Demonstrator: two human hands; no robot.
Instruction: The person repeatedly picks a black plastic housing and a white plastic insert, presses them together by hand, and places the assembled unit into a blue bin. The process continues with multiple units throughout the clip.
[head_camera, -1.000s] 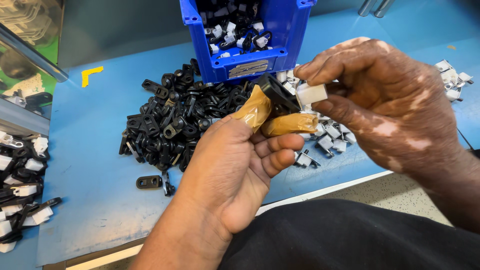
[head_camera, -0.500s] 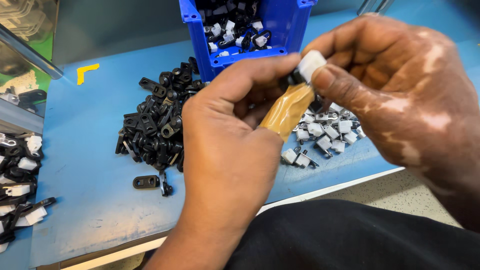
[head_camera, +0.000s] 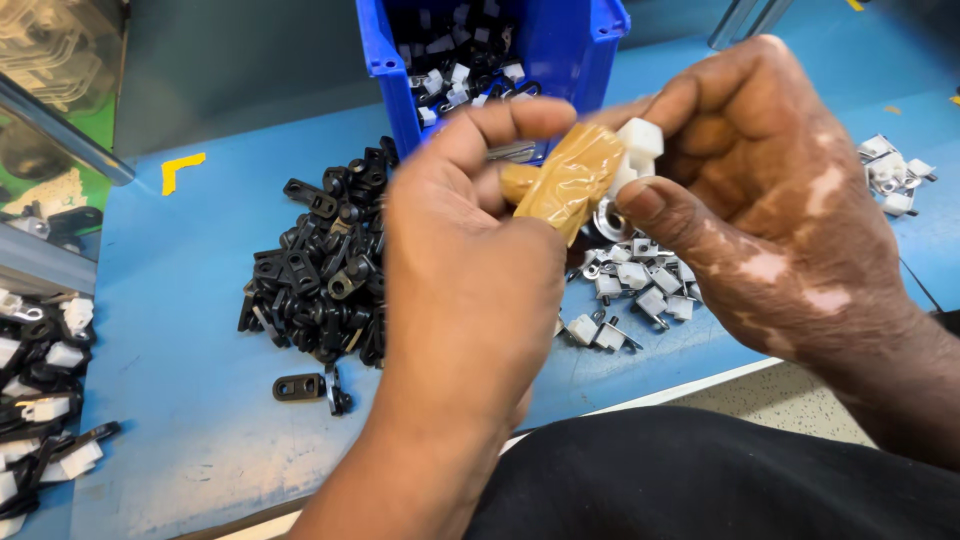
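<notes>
Frame centre: left hand (head_camera: 470, 290) w/ tan-taped fingertips (head_camera: 565, 185) and right hand (head_camera: 770, 200) both pinch shut on a small white plastic clip (head_camera: 638, 140), above blue bench (head_camera: 190, 400), beside black clip pile (head_camera: 320, 270).

Blue worktop (head_camera: 200, 420), speckled floor (head_camera: 800, 400)

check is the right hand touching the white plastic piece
Touching: the head view shows the right hand pinching the white plastic piece between thumb and fingers.
</notes>
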